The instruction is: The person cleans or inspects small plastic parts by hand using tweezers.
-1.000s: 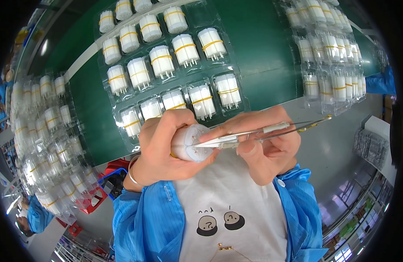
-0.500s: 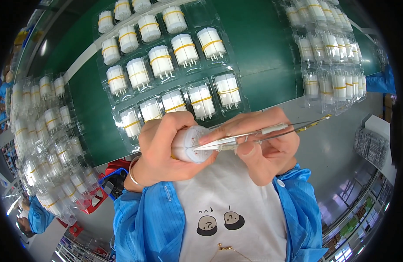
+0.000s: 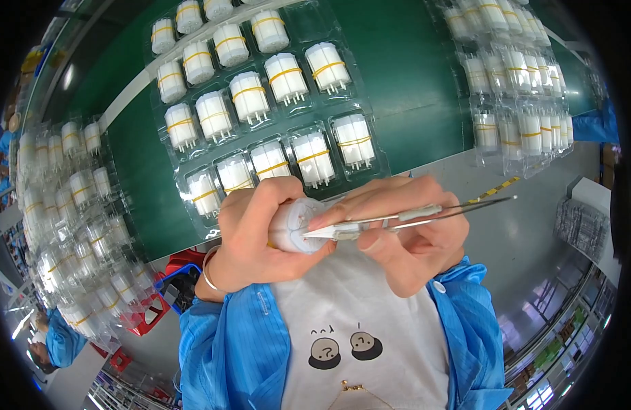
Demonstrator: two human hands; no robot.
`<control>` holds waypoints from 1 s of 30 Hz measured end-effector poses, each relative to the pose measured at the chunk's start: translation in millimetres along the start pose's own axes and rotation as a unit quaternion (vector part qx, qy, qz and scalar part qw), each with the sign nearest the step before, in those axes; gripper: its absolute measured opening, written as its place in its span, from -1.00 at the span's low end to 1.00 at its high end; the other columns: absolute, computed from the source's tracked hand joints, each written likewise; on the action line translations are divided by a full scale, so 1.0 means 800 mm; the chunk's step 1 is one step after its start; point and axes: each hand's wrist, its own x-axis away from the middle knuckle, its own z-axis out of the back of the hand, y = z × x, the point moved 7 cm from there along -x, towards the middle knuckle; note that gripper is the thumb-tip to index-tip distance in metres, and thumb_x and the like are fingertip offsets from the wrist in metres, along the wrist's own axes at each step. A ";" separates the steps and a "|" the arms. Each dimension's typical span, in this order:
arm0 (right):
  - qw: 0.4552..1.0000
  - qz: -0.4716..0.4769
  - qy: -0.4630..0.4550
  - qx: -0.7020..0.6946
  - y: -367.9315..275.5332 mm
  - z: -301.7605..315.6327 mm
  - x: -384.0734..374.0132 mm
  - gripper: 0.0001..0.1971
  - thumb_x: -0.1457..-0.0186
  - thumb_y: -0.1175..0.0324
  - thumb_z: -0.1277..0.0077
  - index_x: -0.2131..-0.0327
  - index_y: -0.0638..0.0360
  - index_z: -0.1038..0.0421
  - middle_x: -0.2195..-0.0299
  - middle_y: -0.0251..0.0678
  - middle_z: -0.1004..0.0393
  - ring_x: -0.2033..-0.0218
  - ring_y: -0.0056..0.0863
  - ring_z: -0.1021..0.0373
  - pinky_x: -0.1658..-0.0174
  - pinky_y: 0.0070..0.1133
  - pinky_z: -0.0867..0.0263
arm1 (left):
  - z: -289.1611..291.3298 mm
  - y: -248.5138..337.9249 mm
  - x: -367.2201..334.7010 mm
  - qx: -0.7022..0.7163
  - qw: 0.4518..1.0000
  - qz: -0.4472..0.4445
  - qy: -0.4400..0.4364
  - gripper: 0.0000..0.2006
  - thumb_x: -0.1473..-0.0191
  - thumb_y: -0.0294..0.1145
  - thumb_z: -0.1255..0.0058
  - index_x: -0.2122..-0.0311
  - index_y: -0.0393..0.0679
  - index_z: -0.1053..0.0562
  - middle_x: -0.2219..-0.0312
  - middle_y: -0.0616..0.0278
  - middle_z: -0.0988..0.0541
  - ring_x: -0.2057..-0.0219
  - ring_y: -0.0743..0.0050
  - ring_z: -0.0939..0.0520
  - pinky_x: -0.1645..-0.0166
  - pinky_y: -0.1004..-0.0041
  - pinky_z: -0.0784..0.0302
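Observation:
My left hand point(image 3: 261, 236) is closed around a bundle of white cylindrical parts point(image 3: 288, 231), whose end face is turned to the right. Short thin reddish marks show on that face, and a bit of yellow band peeks out by the palm. Between the thumb and fingers of my right hand point(image 3: 414, 236) is a pair of tweezers point(image 3: 344, 230) with whitish wrapped arms. Their pointed tip touches or nearly touches the bundle's end face; the exact contact is too small to tell. The thin metal arms run out past my right hand.
Ahead, a clear plastic tray point(image 3: 329, 26) holds several white bundles with yellow bands point(image 3: 249, 96) on a green table point(image 3: 425, 89). Stacked filled trays stand at left point(image 3: 69, 225) and right point(image 3: 520, 89). A blue bin point(image 3: 175, 280) sits beside my left forearm.
The tweezers' far ends have come closer together and swung slightly lower. My right thumb has moved a little to the left; my left hand and the bundle are almost still.

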 end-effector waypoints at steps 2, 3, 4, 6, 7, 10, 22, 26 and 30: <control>1.000 0.025 0.011 0.007 -0.007 0.002 -0.002 -0.84 0.11 0.62 -0.07 0.36 0.39 -0.43 0.45 -0.19 -0.51 0.57 -0.55 -0.43 0.54 -0.70 -0.32 | -0.001 0.000 -0.003 -0.001 1.000 0.014 -0.018 -0.58 0.48 -0.42 -0.30 0.43 -0.24 -0.36 0.66 0.22 -0.42 0.72 0.40 -0.47 0.62 0.56 -0.35; 0.999 0.001 -0.016 0.033 -0.009 0.000 -0.004 -0.84 0.11 0.62 -0.08 0.36 0.38 -0.44 0.46 -0.20 -0.51 0.57 -0.55 -0.43 0.54 -0.71 -0.32 | -0.003 0.001 -0.007 0.005 0.999 0.012 -0.036 -0.59 0.48 -0.42 -0.30 0.42 -0.22 -0.37 0.66 0.22 -0.43 0.71 0.39 -0.48 0.61 0.55 -0.36; 0.997 -0.024 -0.045 0.057 -0.007 -0.002 -0.005 -0.84 0.11 0.61 -0.08 0.36 0.37 -0.45 0.46 -0.22 -0.50 0.58 -0.55 -0.43 0.53 -0.71 -0.32 | -0.005 0.002 -0.009 0.008 0.999 0.012 -0.053 -0.59 0.47 -0.43 -0.29 0.41 -0.21 -0.37 0.66 0.22 -0.44 0.70 0.38 -0.50 0.60 0.55 -0.37; 0.998 -0.028 -0.053 0.029 0.000 0.000 -0.006 -0.83 0.12 0.61 -0.09 0.35 0.38 -0.44 0.47 -0.21 -0.50 0.57 -0.54 -0.43 0.52 -0.71 -0.32 | -0.005 0.004 -0.013 0.030 0.997 0.017 -0.070 -0.60 0.46 -0.42 -0.30 0.41 -0.21 -0.38 0.65 0.23 -0.46 0.69 0.38 -0.52 0.59 0.55 -0.38; 0.998 -0.032 -0.061 0.002 0.004 -0.001 -0.005 -0.81 0.13 0.61 -0.10 0.35 0.39 -0.43 0.47 -0.20 -0.49 0.57 -0.53 -0.43 0.51 -0.70 -0.32 | -0.008 0.004 -0.014 0.052 0.994 0.021 -0.089 -0.61 0.46 -0.42 -0.31 0.42 -0.20 -0.39 0.64 0.23 -0.48 0.67 0.38 -0.54 0.58 0.56 -0.39; 0.996 0.005 -0.010 -0.094 0.008 0.006 0.000 -0.77 0.15 0.61 -0.13 0.32 0.40 -0.42 0.46 -0.16 -0.49 0.55 -0.50 -0.43 0.50 -0.67 -0.33 | -0.007 0.008 -0.015 0.130 0.986 0.004 -0.108 -0.63 0.44 -0.39 -0.32 0.44 -0.21 -0.42 0.62 0.23 -0.51 0.66 0.39 -0.55 0.58 0.57 -0.39; 0.993 -0.069 -0.093 -0.026 0.004 0.005 -0.003 -0.70 -0.10 0.33 0.01 0.33 0.50 -0.29 0.45 0.11 -0.48 0.45 -0.38 -0.47 0.41 -0.55 -0.44 | -0.016 0.008 -0.008 0.171 0.971 0.014 -0.166 -0.66 0.43 -0.36 -0.34 0.51 -0.18 -0.40 0.65 0.25 -0.48 0.72 0.42 -0.50 0.64 0.59 -0.31; 0.998 -0.056 -0.015 -0.032 0.009 0.010 0.003 -0.77 0.17 0.57 -0.17 0.35 0.38 -0.43 0.50 -0.20 -0.51 0.61 -0.52 -0.40 0.57 -0.65 -0.30 | -0.015 0.009 -0.010 0.173 0.971 0.011 -0.163 -0.67 0.42 -0.37 -0.33 0.50 -0.19 -0.40 0.66 0.25 -0.48 0.72 0.41 -0.50 0.64 0.58 -0.31; 0.997 0.034 -0.063 0.004 -0.003 0.004 -0.008 -0.80 0.17 0.56 -0.16 0.37 0.35 -0.45 0.52 -0.18 -0.50 0.64 -0.53 -0.39 0.59 -0.65 -0.27 | -0.018 0.009 -0.011 0.145 0.974 0.008 -0.172 -0.68 0.40 -0.39 -0.31 0.50 -0.20 -0.40 0.66 0.25 -0.48 0.71 0.38 -0.51 0.63 0.56 -0.33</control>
